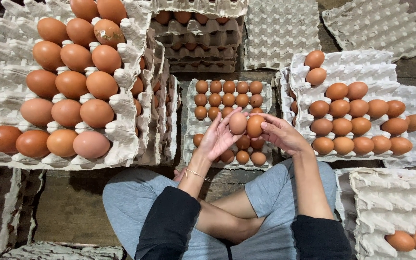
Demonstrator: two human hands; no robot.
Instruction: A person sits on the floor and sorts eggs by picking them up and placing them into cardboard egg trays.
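Note:
My left hand (217, 139) holds a pale brown egg (237, 123) at its fingertips. Beside it, my right hand (282, 135) grips a darker brown egg (255, 126), and the two eggs touch. Both hands hover over a grey pulp egg tray (191, 130) on the floor in front of my crossed legs. That tray carries small brown eggs (228, 93) in its far rows and a few near my hands.
A tall stack of trays topped with large brown eggs (73, 84) rises at the left. Another partly filled tray (352, 120) lies at the right. Empty trays (280, 31) sit at the back; one at the lower right (391, 212) holds two eggs.

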